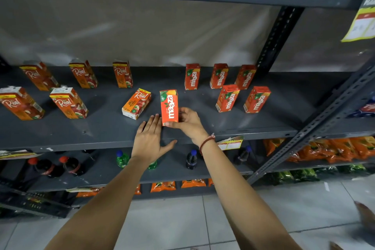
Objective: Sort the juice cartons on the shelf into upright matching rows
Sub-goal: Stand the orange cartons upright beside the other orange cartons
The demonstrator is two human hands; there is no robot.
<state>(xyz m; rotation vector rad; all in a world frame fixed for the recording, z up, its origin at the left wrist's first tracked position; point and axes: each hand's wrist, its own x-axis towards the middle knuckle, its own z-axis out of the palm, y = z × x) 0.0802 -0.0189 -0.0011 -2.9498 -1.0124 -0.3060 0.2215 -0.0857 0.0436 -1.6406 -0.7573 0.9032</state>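
On the grey shelf, five Maaza cartons and five Real cartons stand upright; one Real carton lies tilted, and another Maaza carton is upright in front.

Dark grey metal shelving stands before a pale wall on light floor tiles.

One view only — a wide-angle camera on the person's head, looking forward and down at a grey shelf from close in front and slightly above. Both forearms reach in from the bottom edge; lower shelves and tiled floor fill the bottom — straight lines bend toward the edges.
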